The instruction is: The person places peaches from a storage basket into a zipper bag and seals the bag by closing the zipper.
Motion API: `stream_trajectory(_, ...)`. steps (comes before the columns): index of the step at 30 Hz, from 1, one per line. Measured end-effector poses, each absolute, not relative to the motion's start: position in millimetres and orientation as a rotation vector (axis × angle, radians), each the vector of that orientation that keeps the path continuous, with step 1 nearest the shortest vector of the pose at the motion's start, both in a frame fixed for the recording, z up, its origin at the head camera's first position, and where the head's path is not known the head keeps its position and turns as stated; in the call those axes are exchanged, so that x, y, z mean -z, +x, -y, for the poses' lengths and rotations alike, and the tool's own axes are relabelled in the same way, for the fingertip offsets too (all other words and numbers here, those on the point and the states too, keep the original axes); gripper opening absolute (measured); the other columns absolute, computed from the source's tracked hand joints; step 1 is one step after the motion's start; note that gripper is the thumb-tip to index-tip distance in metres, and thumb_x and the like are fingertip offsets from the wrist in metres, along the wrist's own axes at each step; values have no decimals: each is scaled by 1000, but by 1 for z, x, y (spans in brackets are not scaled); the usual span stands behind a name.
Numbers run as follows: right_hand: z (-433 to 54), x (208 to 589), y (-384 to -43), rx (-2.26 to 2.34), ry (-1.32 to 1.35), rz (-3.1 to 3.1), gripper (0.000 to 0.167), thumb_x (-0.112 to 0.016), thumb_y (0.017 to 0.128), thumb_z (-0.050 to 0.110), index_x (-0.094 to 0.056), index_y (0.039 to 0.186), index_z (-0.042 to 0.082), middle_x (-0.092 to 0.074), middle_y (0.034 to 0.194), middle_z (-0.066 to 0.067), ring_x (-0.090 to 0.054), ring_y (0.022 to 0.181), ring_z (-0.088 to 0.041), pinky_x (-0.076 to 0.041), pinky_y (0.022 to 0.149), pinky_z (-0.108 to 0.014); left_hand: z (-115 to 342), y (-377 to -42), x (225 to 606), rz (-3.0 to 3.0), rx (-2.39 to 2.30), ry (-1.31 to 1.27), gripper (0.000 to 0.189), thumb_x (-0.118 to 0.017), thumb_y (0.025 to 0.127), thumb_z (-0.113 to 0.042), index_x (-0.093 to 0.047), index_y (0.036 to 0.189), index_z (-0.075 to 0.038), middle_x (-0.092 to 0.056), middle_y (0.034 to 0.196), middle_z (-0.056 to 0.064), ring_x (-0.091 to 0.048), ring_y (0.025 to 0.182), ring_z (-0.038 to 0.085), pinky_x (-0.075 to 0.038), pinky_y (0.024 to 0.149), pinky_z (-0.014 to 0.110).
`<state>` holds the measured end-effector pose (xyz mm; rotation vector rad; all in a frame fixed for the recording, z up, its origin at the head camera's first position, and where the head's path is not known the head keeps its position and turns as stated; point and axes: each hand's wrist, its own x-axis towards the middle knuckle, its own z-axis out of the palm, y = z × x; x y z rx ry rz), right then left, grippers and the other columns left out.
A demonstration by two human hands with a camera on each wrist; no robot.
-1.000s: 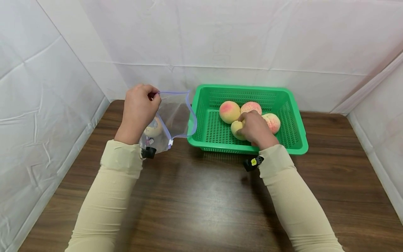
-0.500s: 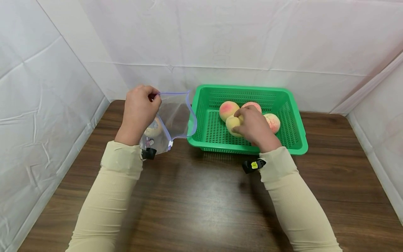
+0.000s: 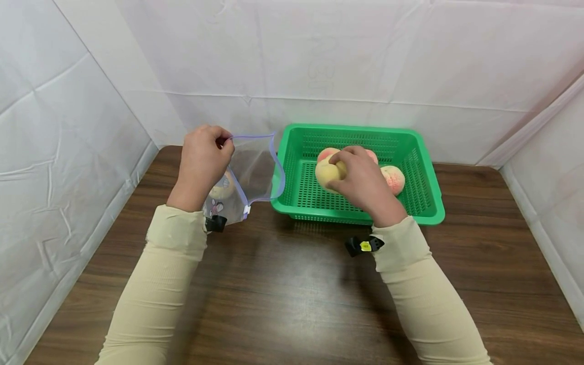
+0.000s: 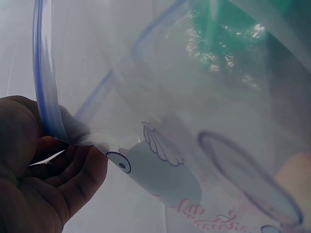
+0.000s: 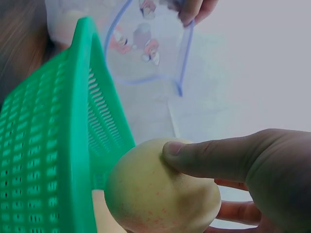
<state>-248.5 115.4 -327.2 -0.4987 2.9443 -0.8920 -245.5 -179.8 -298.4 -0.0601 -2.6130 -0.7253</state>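
Note:
My left hand [image 3: 204,159] pinches the rim of a clear zip bag [image 3: 255,170] with a purple-blue edge and a white slider. The bag's mouth gapes toward the basket, and cartoon prints show on its film in the left wrist view. A peach [image 3: 222,186] sits inside the bag, partly behind the left wrist. My right hand [image 3: 365,178] grips a pale yellow peach [image 5: 158,189] between thumb and fingers, above the green basket [image 3: 315,209]. Behind that hand, other peaches lie in the basket, one pink-blushed peach [image 3: 394,179] at its right.
A dark wood table [image 3: 292,294] carries the basket and bag. White sheeting [image 3: 347,61] stands close behind the basket, with more along both sides. The basket's left rim is right next to the bag's mouth.
My right hand has lifted the yellow peach from among the others and moved it a little left and up. The left hand and bag have hardly moved.

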Motion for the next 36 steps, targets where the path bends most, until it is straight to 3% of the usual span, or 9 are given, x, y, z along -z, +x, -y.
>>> stream_trajectory(13, -98, 315, -235, 1064, -573, -2959, 42, -78, 79, 23, -64, 117, 12, -45, 142, -12, -51, 121, -33, -45, 95, -46, 177, -250, 300, 2617, 730, -60, 23, -54, 90, -8, -72, 96, 4, -68, 93, 19, -62, 85, 30, -51, 75, 42)
stream_trajectory(36, -74, 322, -227, 1223, -739, -2939, 41, -79, 80, 28, -65, 116, 14, -47, 142, -9, -41, 133, -27, -45, 101, -43, 172, -247, 300, 2633, 730, -74, 23, -54, 91, -9, -73, 96, 3, -69, 92, 17, -62, 85, 30, -51, 74, 41)
